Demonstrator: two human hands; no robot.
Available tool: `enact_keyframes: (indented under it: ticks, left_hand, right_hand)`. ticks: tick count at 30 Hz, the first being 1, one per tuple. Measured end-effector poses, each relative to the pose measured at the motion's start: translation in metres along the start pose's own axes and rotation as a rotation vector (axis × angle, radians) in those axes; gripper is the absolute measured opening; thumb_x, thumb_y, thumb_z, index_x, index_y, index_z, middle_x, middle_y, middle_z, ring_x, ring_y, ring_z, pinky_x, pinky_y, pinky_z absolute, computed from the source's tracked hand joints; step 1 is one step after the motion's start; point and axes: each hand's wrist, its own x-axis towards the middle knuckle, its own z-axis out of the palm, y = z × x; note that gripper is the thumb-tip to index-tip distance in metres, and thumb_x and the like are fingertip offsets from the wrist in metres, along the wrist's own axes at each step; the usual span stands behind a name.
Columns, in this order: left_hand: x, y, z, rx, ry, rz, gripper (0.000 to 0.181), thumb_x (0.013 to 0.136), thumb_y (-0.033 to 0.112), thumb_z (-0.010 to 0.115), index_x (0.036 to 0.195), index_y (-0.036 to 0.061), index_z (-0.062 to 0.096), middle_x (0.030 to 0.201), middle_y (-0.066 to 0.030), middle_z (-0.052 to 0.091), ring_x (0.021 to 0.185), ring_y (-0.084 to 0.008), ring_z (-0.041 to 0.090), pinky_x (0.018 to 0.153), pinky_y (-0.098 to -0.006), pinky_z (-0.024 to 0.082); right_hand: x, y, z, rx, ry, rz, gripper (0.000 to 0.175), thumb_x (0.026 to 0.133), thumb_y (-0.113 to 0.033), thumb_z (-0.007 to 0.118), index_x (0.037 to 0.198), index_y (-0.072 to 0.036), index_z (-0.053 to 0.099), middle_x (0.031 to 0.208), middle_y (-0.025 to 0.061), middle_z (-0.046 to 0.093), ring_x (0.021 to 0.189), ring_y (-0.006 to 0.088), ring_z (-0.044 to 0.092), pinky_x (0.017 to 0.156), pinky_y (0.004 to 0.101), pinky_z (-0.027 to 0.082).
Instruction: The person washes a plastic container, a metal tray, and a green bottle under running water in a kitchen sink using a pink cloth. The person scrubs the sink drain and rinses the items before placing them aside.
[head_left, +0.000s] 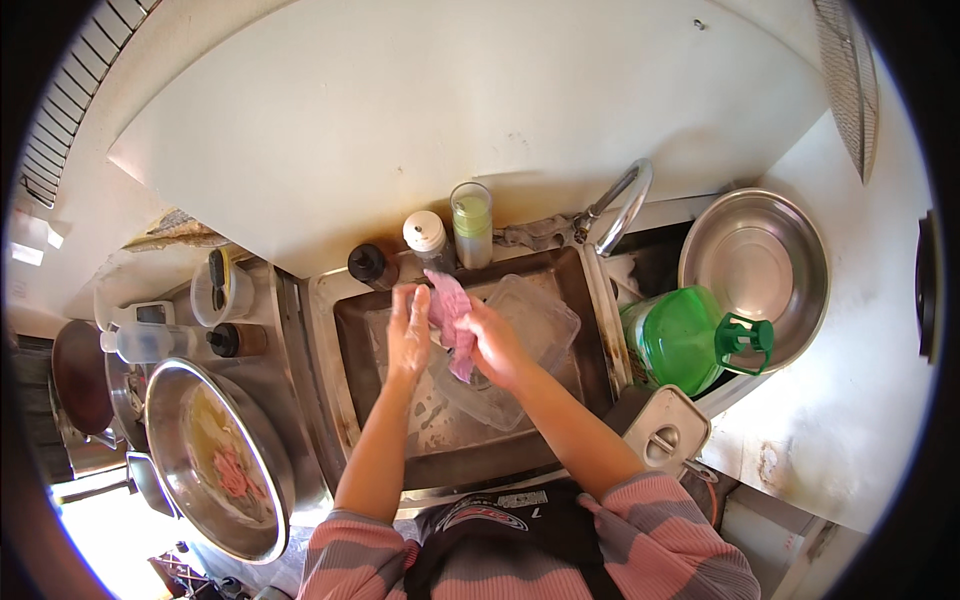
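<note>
My right hand (493, 343) grips a wet pink cloth (452, 319) over the metal sink basin (442, 444). Beside the cloth's left side is my left hand (409, 334), its skin wet and streaked with what looks like suds. Whether the left fingers hold something behind the cloth is hidden. Below my hands, clear plastic containers or lids (551, 319) lie in the basin. A curved chrome faucet (636, 206) rises at the basin's back right corner.
Bottles stand along the back ledge: a black-capped one (369, 264), a white-topped one (424, 231) and a greenish one (472, 221). On the right are a green jug (671, 337), a steel bowl (806, 255) and a metal lid (670, 429). A large steel bowl (176, 457) with pink cloth (236, 474) stands left.
</note>
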Motion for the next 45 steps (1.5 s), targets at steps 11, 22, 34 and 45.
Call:
enact_keyframes:
  ticks: [11,22,34,45]
  left_hand:
    - [-0.03,0.02,-0.005,-0.198,-0.655,-0.653,0.049,0.091,0.055,0.037,0.079,0.0103,0.052,0.053,-0.0004,0.042,0.039,-0.0084,0.03,0.037,-0.0224,0.024]
    - [-0.036,-0.03,0.007,-0.424,-0.413,-0.642,0.045,0.09,0.053,0.037,0.088,0.0105,0.053,0.058,-0.0038,0.045,0.038,-0.0072,0.027,0.032,-0.0218,0.018]
    - [0.039,-0.038,0.069,-0.352,-0.37,-0.597,0.055,0.081,0.058,0.053,0.095,0.0056,0.049,0.075,-0.007,0.051,0.057,-0.0181,0.046,0.053,-0.0337,0.042]
    - [0.104,-0.015,0.049,0.18,0.313,0.278,0.072,0.057,0.018,0.081,0.116,0.0035,0.043,0.104,-0.0166,0.054,0.097,-0.0311,0.053,0.085,-0.0385,0.044]
  right_hand:
    - [-0.069,-0.033,-0.023,-1.93,-0.501,-0.687,0.019,0.069,-0.004,0.062,0.086,-0.011,0.057,0.096,0.0042,0.055,0.099,0.0234,0.049,0.083,0.0383,0.034]
    - [-0.06,-0.009,-0.043,-1.875,-0.241,-0.953,0.009,0.084,-0.014,0.054,0.087,-0.007,0.06,0.093,0.003,0.059,0.081,0.0294,0.054,0.068,0.0425,0.042]
    - [0.004,-0.026,-0.094,-1.177,0.416,-0.131,0.033,0.077,-0.028,0.069,0.097,-0.004,0.058,0.08,0.0126,0.061,0.07,0.0222,0.059,0.063,0.0346,0.046]
    - [0.076,-0.024,-0.124,-1.237,0.528,-0.602,0.028,0.085,-0.017,0.059,0.108,-0.007,0.048,0.09,0.0089,0.053,0.069,0.0253,0.058,0.06,0.0381,0.048]
